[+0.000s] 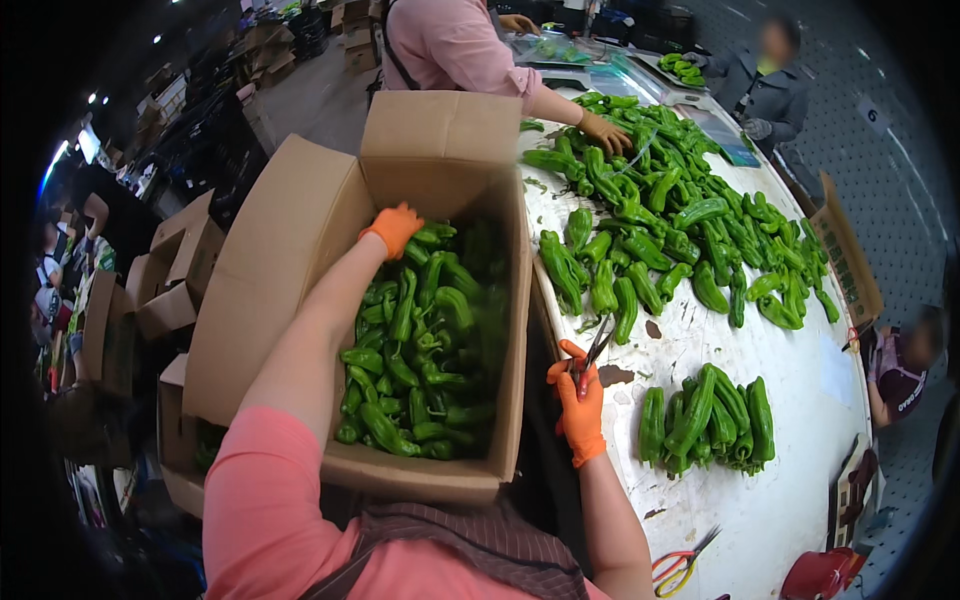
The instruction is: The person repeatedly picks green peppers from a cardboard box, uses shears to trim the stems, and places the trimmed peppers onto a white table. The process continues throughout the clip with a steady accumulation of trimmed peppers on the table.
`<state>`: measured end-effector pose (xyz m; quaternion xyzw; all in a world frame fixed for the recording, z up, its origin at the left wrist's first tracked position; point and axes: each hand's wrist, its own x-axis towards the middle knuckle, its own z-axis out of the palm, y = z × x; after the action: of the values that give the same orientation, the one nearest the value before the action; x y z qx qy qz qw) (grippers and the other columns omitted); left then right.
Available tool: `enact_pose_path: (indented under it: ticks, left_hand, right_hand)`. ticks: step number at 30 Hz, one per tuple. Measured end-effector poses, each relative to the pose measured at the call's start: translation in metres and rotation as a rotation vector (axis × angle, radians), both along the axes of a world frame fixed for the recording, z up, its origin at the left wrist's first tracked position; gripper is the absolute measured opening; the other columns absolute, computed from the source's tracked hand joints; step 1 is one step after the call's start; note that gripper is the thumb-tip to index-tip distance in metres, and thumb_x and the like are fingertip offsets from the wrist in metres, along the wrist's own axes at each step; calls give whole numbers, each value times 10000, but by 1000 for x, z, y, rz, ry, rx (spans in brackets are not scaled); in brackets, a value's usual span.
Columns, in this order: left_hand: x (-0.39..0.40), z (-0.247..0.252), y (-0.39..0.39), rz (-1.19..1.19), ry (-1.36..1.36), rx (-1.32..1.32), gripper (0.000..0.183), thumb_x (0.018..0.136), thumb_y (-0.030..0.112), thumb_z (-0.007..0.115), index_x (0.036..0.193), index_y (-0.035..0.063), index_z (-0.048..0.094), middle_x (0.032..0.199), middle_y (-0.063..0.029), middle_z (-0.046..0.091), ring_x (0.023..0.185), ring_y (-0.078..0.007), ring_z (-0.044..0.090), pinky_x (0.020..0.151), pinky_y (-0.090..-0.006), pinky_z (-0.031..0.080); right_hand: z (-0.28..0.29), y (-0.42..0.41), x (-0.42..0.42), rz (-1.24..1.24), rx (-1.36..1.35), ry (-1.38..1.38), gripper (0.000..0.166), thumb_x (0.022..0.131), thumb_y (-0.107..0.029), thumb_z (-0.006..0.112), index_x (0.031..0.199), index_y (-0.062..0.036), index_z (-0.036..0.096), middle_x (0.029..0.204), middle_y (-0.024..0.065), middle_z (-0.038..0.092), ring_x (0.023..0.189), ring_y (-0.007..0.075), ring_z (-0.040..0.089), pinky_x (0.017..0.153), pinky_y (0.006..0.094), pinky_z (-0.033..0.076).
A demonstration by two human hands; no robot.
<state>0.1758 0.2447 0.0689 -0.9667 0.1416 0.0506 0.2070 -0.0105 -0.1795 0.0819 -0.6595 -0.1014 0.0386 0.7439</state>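
Note:
An open cardboard box (420,480) in front of me holds many green peppers (405,360). My left hand (394,229), in an orange glove, is inside the box at its far left, touching the peppers; its fingertips are partly hidden, so its grip cannot be told. My right hand (581,405), also gloved in orange, holds red-handled scissors (592,352) with the blades pointing up and away, over the near edge of the white table (705,525). Right of that hand, a bunch of green peppers (709,424) lies on the table. Beyond it spreads a large pepper heap (675,225).
Another pair of scissors (679,566) lies on the table at the lower right. A co-worker's gloved hand (604,133) reaches onto the heap; another person (765,90) stands across the table. More cardboard boxes (176,270) stand at the left. A red object (817,574) is at the near right.

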Motion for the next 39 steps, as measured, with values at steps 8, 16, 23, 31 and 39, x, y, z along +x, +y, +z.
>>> enact_pose_path:
  ticks: [8, 16, 23, 31, 39]
  left_hand:
    - [-63, 143, -34, 325, 282, -2044, 549, 793, 324, 700, 1222, 20, 545, 1273, -163, 550, 1019, -242, 620, 815, -348, 544]
    - [-182, 163, -92, 163, 491, -2531, 711, 847, 441, 589, 1348, -39, 431, 1317, -164, 521, 1085, -203, 603, 665, -257, 575]
    - [-219, 155, -103, 231, 524, -2532, 697, 832, 411, 591, 1345, -35, 439, 1288, -151, 550, 1090, -193, 604, 740, -264, 579]
    - [-215, 135, -87, 466, 646, -2547, 624, 849, 422, 609, 1281, -10, 481, 1218, -156, 578, 1019, -219, 612, 644, -261, 560]
    - [-209, 126, -94, 901, 767, -2745, 382, 843, 420, 671, 996, 76, 608, 1014, -106, 633, 898, -240, 575, 534, -274, 491]
  right_hand:
    - [-7, 0, 0, 10, -77, -84, 426, 914, -123, 597, 1312, -26, 478, 861, 6, 579, 746, 75, 503, 680, 207, 414]
    - [35, 14, -13, -69, -465, -279, 488, 856, -143, 685, 1297, -43, 501, 811, 30, 572, 708, 129, 522, 692, 259, 451]
    - [88, 35, -26, -34, -782, -480, 597, 776, -347, 761, 1216, -16, 532, 947, 170, 648, 827, 343, 632, 711, 396, 501]
    - [78, 41, -26, -83, -940, -495, 341, 802, -340, 745, 944, -83, 572, 692, 98, 643, 646, 329, 634, 598, 408, 500]
    - [109, 57, -22, -187, -1086, -945, 386, 731, -272, 762, 1020, -104, 567, 785, 21, 591, 743, 240, 576, 684, 361, 404]
